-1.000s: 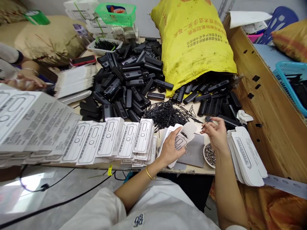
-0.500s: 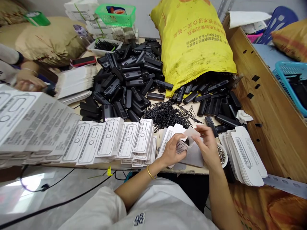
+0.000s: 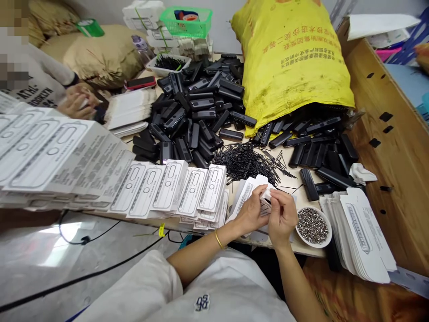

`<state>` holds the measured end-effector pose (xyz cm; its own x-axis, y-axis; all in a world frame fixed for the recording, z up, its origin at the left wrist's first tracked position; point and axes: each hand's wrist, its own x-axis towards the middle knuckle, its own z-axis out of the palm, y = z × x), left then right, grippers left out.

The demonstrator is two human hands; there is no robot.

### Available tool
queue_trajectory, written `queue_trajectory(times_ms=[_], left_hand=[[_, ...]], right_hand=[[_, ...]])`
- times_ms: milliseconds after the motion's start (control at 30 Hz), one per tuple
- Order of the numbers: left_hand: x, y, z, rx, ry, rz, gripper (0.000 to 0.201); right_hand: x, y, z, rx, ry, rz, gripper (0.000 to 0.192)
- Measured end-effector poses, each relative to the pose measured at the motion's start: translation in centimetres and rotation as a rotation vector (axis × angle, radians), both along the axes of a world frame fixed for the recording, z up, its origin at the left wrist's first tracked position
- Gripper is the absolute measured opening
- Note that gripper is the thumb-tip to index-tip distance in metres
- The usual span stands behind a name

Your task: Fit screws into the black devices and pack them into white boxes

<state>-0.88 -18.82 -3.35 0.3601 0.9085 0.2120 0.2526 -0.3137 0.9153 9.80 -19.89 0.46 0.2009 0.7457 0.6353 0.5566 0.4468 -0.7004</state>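
Observation:
A small white printed carton (image 3: 266,205) is held upright between my hands, its top end toward me. My left hand (image 3: 250,212) wraps round its side, with the thumb near the upper edge. My right hand (image 3: 283,217) pinches the carton's top flap, fingers closed. What lies inside is hidden by my fingers. Just beyond the hands are flat printed cartons (image 3: 244,201) and a heap of thin black sticks (image 3: 248,163). A white bowl of small metal pieces (image 3: 313,227) stands right of my right hand.
Rows of filled white cartons (image 3: 167,188) line the left front edge. Black plastic cases (image 3: 203,105) pile up behind, beside a yellow sack (image 3: 295,67). Flat cartons (image 3: 363,232) stack at right, near a wooden board (image 3: 402,147). A co-worker's hands (image 3: 78,102) are at far left.
The carton's top flap stood raised and is now folded down under my fingers. My right hand has moved in closer to my left. The view has shifted left.

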Motion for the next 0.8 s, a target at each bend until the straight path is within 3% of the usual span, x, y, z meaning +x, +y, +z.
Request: queue_trajectory(times_ms=[133,200,300,400,467,533,600,667,733,800], left_hand=[[0.1,-0.1,-0.4,0.030,0.010,0.020,0.069],[0.2,-0.3,0.3,0.027,0.034,0.018,0.068],[-0.6,-0.4,3.9,0.033,0.138,0.038,0.070],[-3.3,-0.2,9.1,0.033,0.332,0.214,0.073],[-6.3,0.2,11.8,0.012,0.506,0.381,0.074],[-9.3,0.9,13.1,0.017,0.689,0.514,0.070],[-11.3,1.6,12.9,0.090,0.840,0.622,0.062],[-11.3,2.4,11.7,0.207,0.886,0.655,0.057],[-8.7,3.4,10.0,0.286,0.828,0.555,0.053],[-3.9,4.8,8.1,0.278,0.735,0.329,0.048]], right_hand=[[0.1,-0.5,-1.1,0.159,-0.099,0.089,0.022],[0.2,-0.6,-1.4,0.113,-0.065,0.136,0.022],[1.0,-0.5,-1.1,-0.075,0.164,0.162,0.024],[3.1,-0.2,-0.5,-0.164,0.446,0.031,0.031],[5.3,-0.4,-0.3,-0.256,0.437,-0.091,0.031],[7.8,-1.1,-0.4,-0.394,0.300,-0.193,0.031],[10.2,-2.2,-1.0,-0.510,0.133,-0.269,0.033],[12.1,-3.2,-2.1,-0.585,-0.039,-0.298,0.035],[13.2,-4.0,-3.6,-0.616,-0.219,-0.287,0.035],[13.6,-4.4,-5.1,-0.602,-0.371,-0.280,0.033]])
